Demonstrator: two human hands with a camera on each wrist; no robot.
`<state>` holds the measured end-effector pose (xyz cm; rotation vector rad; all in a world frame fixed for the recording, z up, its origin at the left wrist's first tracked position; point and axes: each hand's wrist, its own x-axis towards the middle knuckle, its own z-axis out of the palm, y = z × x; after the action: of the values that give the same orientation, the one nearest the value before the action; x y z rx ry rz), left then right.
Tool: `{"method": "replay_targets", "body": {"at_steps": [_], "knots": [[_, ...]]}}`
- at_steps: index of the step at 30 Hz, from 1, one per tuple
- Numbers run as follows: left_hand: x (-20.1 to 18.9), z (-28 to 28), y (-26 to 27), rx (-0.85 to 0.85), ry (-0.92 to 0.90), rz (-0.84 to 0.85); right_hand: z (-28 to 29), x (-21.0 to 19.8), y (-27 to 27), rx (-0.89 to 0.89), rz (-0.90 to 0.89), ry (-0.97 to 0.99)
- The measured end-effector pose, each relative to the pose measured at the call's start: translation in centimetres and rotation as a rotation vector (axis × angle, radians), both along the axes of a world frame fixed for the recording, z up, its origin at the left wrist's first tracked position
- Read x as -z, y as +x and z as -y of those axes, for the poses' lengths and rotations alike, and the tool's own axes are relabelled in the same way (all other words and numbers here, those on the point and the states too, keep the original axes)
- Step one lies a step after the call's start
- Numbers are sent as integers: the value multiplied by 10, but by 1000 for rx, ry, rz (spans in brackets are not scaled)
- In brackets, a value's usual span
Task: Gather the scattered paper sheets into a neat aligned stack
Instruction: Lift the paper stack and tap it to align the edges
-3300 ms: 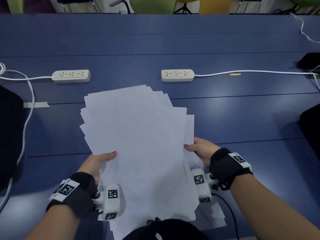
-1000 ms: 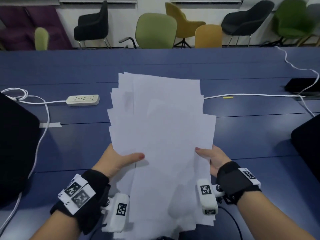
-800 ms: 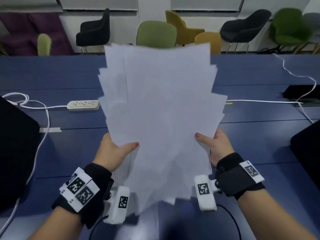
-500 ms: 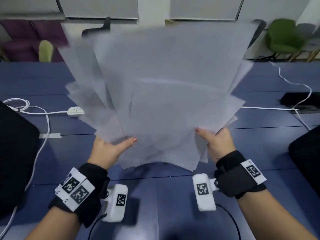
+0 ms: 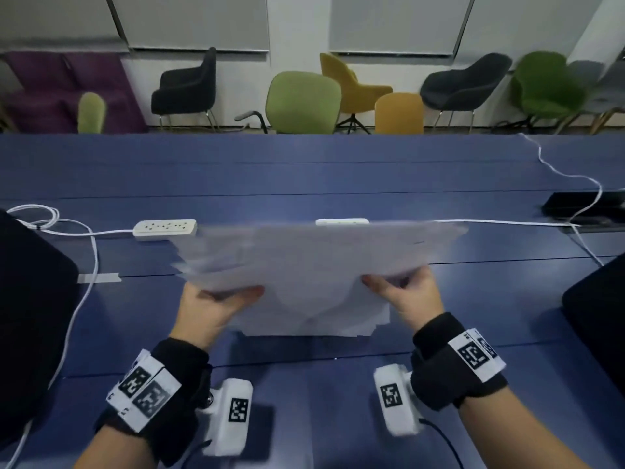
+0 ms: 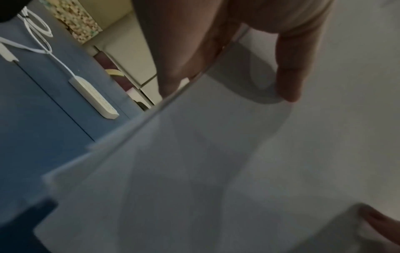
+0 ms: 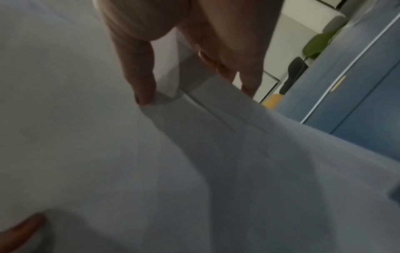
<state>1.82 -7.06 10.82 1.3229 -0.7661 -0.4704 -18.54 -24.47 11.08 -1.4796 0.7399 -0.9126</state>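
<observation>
The left hand gripped the left side of the sheets, thumb on top and fingers underneath; the right hand pinched the right side the same way. The sheets stood on their near edge on the table, leaning away, blurred; their left edges were fanned and uneven.

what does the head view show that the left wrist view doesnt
Only the head view shows the right hand whole, gripping the paper sheets, plus the chairs and the second power strip behind the sheets.
Only the left wrist view shows the left hand's fingers behind the stack's edge, thumb in front.
Both show the left hand holding the sheets, the blue table, and the left power strip.
</observation>
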Motion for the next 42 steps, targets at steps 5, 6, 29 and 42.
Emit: {"method": "replay_targets", "body": {"at_steps": [5,6,29,42], "knots": [[8,6,-2,-37,-13,-17,-3,7,9,13,-47,-6],[8,6,0,-39,-20,-36,-1,9,9,12,-53,-2],[-3,17,-10,-57,91,38,-5,5,4,-7,-147,-121],[-12,24,-22,-90,29,58,-4,0,7,18,-52,-114]]}}
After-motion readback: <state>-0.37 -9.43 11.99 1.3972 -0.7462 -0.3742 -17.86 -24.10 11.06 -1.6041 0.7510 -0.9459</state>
